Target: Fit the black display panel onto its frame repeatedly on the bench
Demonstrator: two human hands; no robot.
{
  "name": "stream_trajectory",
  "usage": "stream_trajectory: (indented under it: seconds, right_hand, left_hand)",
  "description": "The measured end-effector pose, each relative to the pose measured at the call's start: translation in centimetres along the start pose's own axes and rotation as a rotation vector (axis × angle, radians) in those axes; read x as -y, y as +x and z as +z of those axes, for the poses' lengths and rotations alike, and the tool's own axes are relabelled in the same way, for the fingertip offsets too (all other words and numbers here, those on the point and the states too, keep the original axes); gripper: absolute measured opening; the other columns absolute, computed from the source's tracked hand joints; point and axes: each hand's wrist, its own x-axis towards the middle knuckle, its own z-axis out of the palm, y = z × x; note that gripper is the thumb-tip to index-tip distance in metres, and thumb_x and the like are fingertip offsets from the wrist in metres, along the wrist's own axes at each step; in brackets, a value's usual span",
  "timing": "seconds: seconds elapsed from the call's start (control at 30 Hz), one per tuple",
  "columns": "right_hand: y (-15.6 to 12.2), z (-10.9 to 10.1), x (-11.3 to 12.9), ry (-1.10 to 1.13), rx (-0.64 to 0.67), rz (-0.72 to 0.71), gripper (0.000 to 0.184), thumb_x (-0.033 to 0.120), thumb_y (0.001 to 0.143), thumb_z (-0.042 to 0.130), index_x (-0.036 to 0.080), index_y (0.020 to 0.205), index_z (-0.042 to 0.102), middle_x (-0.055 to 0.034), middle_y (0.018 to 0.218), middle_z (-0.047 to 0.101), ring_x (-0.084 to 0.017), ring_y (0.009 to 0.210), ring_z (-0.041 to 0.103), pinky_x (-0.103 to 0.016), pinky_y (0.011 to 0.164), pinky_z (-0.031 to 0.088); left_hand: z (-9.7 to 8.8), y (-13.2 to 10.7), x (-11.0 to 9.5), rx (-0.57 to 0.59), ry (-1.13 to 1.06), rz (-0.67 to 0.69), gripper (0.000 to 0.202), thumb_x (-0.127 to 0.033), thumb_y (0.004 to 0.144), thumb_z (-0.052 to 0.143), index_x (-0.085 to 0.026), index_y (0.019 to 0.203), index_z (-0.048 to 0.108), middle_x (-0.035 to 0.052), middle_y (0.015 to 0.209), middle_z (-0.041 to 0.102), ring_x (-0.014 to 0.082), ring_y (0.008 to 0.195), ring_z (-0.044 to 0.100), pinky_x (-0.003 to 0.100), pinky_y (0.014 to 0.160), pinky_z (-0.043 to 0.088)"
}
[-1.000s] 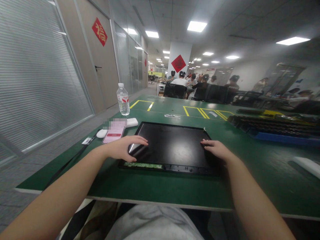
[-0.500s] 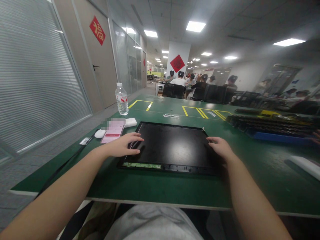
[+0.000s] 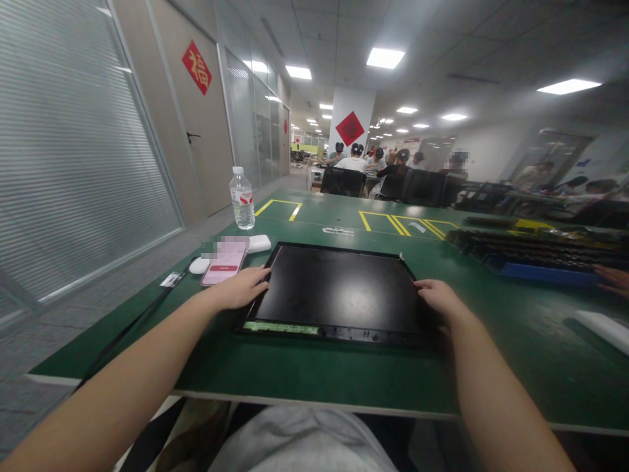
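Note:
A black LCD screen panel [image 3: 339, 285] in a thin black frame lies flat in front of me on the green table. Along its near edge runs a green circuit strip [image 3: 280, 327]. My left hand [image 3: 240, 288] grips the panel's left edge, fingers and thumb at the frame. At the opposite side my right hand [image 3: 439, 299] is closed on the right edge; its lower fingers are hidden behind the hand.
Left of the panel are a phone [image 3: 225, 261], a white mouse-like object [image 3: 199, 265], a small white case [image 3: 259, 244] and a water bottle [image 3: 242, 200]. Dark panels [image 3: 531, 247] stack at right, beside another person's hand [image 3: 613, 280]. Yellow tape [image 3: 388, 213] marks the green table [image 3: 314, 377].
My left hand has drawn back from over the screen to its left edge. My right fingers have shifted slightly along the right edge. The view tilts a little; the panel appears still.

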Motion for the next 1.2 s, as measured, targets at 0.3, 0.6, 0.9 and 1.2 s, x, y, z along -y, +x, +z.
stream_trajectory:
  seconds: [0.3,0.6,0.9,1.2]
  right_hand:
    - [-0.1,-0.2,0.2,-0.139,0.038,0.011,0.052,-0.001,0.064,0.054,0.016,0.107,0.076,-0.0102,0.107,0.075,-0.023,0.097,0.07,-0.027,0.083,0.05]
    - [-0.3,-0.4,0.2,-0.228,0.01,0.024,0.041,0.005,0.065,0.062,0.021,0.098,0.079,-0.0097,0.098,0.076,-0.025,0.092,0.07,-0.029,0.078,0.051]
    - [0.6,0.0,-1.0,-0.226,-0.037,0.007,0.033,0.011,0.064,0.068,0.023,0.092,0.08,-0.0091,0.089,0.075,-0.024,0.084,0.07,-0.029,0.075,0.052]
    - [-0.3,-0.4,0.1,-0.284,-0.013,0.064,0.038,0.009,0.066,0.062,0.024,0.096,0.079,-0.0085,0.101,0.075,-0.025,0.089,0.07,-0.031,0.076,0.052]
  left_hand:
    - [-0.5,0.0,-0.9,0.005,0.058,-0.062,0.054,-0.019,0.084,0.041,-0.016,0.135,0.059,0.0095,0.142,0.059,0.0261,0.131,0.053,0.036,0.111,0.038]
    - [0.1,0.5,-0.8,-0.061,0.106,-0.028,0.052,-0.012,0.079,0.042,-0.013,0.124,0.068,0.0128,0.131,0.067,0.028,0.123,0.06,0.036,0.107,0.043]
    - [0.2,1.0,-0.3,-0.073,0.209,0.054,0.051,-0.011,0.08,0.044,-0.008,0.125,0.067,0.0192,0.127,0.065,0.0312,0.118,0.061,0.04,0.103,0.045]
    - [-0.1,0.9,-0.4,-0.001,0.232,0.055,0.054,-0.01,0.08,0.043,-0.008,0.13,0.064,0.0211,0.132,0.06,0.0325,0.122,0.058,0.041,0.105,0.043]
